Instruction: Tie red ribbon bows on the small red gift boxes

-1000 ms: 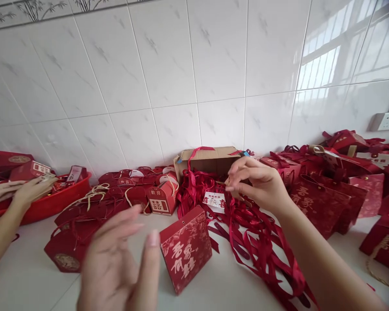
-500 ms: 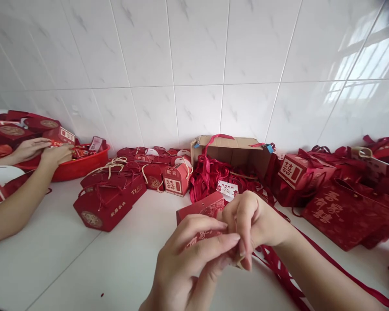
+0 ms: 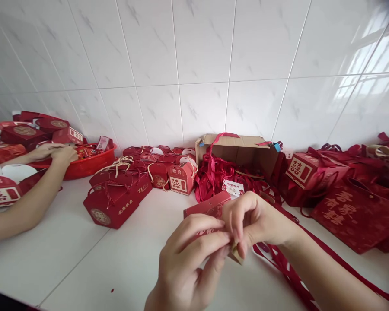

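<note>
My left hand point(image 3: 189, 259) and my right hand point(image 3: 257, 218) meet over the near middle of the table. Thumbs and fingertips of both are pinched together around a small gold-tan piece point(image 3: 236, 255); its kind is too covered to make out. Just behind my fingers lies a red gift box or bag point(image 3: 205, 205), partly hidden by them. A white printed card point(image 3: 233, 188) rests beyond it. Red ribbons point(image 3: 278, 263) trail across the table beneath my right forearm.
A cardboard box point(image 3: 243, 142) spills red ribbon point(image 3: 210, 177) against the tiled wall. Red candy boxes point(image 3: 113, 203) stand left of it, red gift bags point(image 3: 353, 211) on the right. At far left, a co-worker's hands point(image 3: 60, 153) work over a red basin point(image 3: 94, 167).
My fingers have shifted slightly, and more of the gold-tan piece shows below them. The view has swung a little left. The co-worker's hands have drawn together.
</note>
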Demonstrator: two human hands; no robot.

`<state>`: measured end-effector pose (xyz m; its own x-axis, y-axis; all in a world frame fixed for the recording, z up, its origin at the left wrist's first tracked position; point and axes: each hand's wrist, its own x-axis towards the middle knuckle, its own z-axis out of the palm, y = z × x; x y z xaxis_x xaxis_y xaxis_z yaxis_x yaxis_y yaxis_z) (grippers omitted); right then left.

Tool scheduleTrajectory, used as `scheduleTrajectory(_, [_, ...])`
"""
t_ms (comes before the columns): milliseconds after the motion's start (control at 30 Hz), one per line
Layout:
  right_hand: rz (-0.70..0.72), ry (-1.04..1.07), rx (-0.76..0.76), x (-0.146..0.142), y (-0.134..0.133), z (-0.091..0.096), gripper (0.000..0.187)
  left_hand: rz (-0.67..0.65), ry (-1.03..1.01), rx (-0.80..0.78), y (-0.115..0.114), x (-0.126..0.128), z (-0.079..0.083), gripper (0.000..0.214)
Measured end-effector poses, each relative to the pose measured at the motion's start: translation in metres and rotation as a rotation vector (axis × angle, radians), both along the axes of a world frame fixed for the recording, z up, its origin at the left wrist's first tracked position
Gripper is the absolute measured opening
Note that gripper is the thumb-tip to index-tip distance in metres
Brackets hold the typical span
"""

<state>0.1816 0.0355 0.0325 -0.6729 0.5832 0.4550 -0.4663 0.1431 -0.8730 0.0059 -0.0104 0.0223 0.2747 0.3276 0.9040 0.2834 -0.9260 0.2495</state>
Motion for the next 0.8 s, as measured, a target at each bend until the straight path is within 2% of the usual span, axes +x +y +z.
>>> scheduleTrajectory(133, [-0.050, -0.108, 0.081, 0.005, -0.002, 0.008, 0.021, 0.044, 0.038, 0.018, 0.002, -0.006, -0.001, 0.020])
scheduleTrajectory(267, [-0.068, -0.217, 0.143, 0.009, -0.006, 0.014, 0.015, 0.048, 0.069, 0.026, 0.002, -0.010, -0.002, 0.019])
scheduleTrajectory(400, [-0.102, -0.262, 0.090, 0.008, -0.011, 0.017, 0.013, 0.063, 0.059, 0.060, 0.003, -0.009, -0.004, 0.024])
scheduleTrajectory(567, [-0.046, -0.268, 0.002, 0.007, -0.014, 0.018, 0.014, 0.062, 0.029, 0.076, 0.005, -0.006, -0.007, 0.030])
scheduleTrajectory(800, [-0.122, -0.285, 0.053, 0.006, -0.022, 0.023, 0.013, 0.070, -0.003, 0.114, 0.003, -0.004, -0.009, 0.031])
